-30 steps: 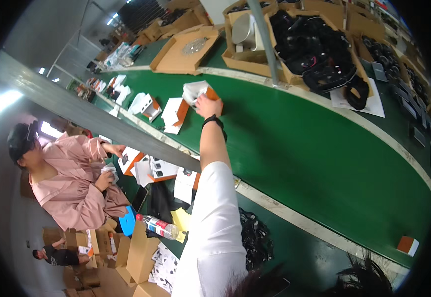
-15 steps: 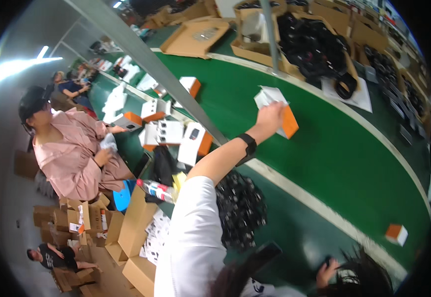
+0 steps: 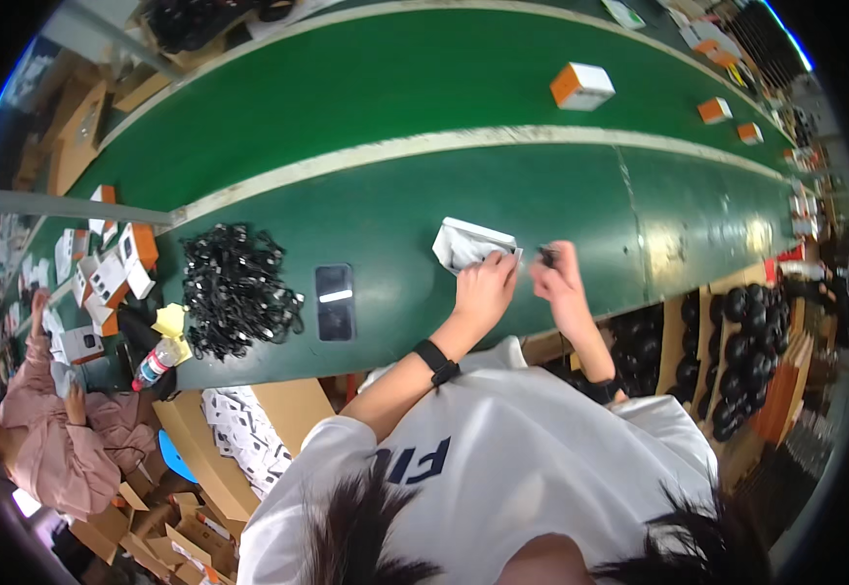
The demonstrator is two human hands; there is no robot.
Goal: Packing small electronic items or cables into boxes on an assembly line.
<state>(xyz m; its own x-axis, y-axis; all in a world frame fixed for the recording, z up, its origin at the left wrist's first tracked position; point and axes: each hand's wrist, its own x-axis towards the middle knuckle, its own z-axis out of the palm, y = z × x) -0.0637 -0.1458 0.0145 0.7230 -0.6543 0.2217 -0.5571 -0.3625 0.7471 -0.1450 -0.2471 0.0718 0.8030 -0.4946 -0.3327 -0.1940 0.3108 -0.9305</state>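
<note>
An opened white box rests on the green bench in front of me, its inside facing up. My left hand grips the box's near right edge, with fingers curled over it. Just right of the box, my right hand is raised, its fingers pinched around a small black piece, too blurred to name closely. To the left lies a heap of small black coiled cables. A dark phone lies flat between that heap and my left arm.
Orange-and-white boxes stand on the green belt beyond a pale rail. At left are more boxes, a bottle and a person in pink. An open carton sits below the bench edge. Racks of black round items stand right.
My left hand has come back from the belt at far left with the box, which now stands open on the bench. My right hand has come up beside it. The view has turned right.
</note>
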